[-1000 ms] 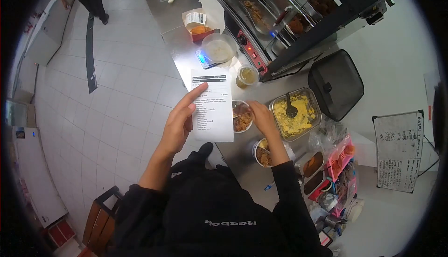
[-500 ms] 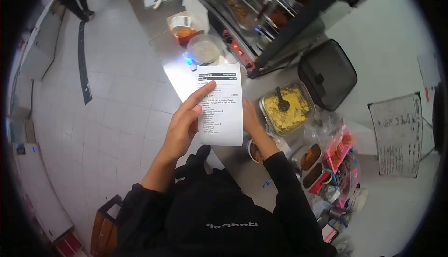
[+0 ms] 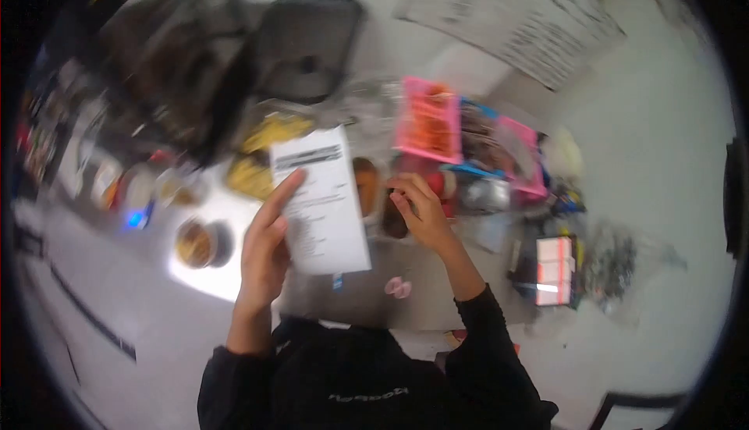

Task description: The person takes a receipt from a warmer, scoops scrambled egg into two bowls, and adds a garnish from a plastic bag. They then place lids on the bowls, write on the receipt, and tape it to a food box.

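My left hand (image 3: 265, 235) is closed on a printed paper receipt (image 3: 324, 219), with the index finger lying over its face. Behind the receipt shows part of a container of yellow food (image 3: 253, 166). My right hand (image 3: 421, 207) reaches over the counter, fingers bent and a little apart, holding nothing that shows. Its fingertips overlap a dark oblong container (image 3: 395, 219). Beside that is a container with orange-brown contents (image 3: 364, 184), partly covered by the receipt. The picture is smeared by motion.
Pink baskets (image 3: 429, 122) of packets stand at the back, near a black lidded case (image 3: 308, 47). A cup of food (image 3: 195, 243) sits on a bright surface at left. A small pink item (image 3: 398, 287) lies near the counter's front edge. A written board (image 3: 511, 16) hangs behind.
My view has swung to the right along the counter. The receipt has come along in my left hand. My right hand, formerly partly behind the receipt, is now beside it over the dark container.
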Available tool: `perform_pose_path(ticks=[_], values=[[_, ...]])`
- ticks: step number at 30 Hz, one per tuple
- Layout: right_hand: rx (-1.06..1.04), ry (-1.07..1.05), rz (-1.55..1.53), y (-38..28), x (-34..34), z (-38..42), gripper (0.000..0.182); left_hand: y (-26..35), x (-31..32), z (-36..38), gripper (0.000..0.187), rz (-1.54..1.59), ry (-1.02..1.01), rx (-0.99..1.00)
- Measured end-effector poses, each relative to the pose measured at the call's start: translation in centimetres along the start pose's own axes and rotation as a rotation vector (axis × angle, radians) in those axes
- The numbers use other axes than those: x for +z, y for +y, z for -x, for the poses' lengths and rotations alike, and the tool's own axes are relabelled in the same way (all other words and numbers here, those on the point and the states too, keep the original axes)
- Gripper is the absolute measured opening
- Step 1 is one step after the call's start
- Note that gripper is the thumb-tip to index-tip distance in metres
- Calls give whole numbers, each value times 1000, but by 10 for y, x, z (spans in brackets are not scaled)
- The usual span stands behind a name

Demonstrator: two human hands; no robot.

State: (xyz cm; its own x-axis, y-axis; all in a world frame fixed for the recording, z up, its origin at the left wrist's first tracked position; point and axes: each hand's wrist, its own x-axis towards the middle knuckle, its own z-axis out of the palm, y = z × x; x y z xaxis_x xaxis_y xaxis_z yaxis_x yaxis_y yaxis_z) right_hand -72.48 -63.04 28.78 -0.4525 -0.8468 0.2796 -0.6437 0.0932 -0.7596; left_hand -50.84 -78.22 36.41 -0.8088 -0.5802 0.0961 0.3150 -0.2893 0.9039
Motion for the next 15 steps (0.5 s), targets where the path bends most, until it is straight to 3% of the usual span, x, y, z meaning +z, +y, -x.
perform_pose_path(ticks=[1, 4, 6, 8, 11, 14, 15], values=[[-71, 176, 188, 11, -43, 14, 16, -18, 26, -9, 57, 36, -20, -32], [78, 588, 283, 101, -165, 79, 17, -77, 101, -35, 56, 95, -142, -130], [270, 867, 522, 157, -245, 121, 15, -112, 142, -49, 54, 71, -164, -170], [293, 1092, 538, 178, -303, 134, 13, -137, 171, -57, 54, 55, -185, -228], [426, 1105, 423, 270, -360, 150, 16, -157, 197, -59, 52, 7, -107, -272], [626, 484, 656, 358, -369, 129, 19, -172, 196, -70, 51, -34, -9, -304], [656, 406, 794, 385, -360, 120, 20, -173, 195, -74, 51, -62, 26, -308]])
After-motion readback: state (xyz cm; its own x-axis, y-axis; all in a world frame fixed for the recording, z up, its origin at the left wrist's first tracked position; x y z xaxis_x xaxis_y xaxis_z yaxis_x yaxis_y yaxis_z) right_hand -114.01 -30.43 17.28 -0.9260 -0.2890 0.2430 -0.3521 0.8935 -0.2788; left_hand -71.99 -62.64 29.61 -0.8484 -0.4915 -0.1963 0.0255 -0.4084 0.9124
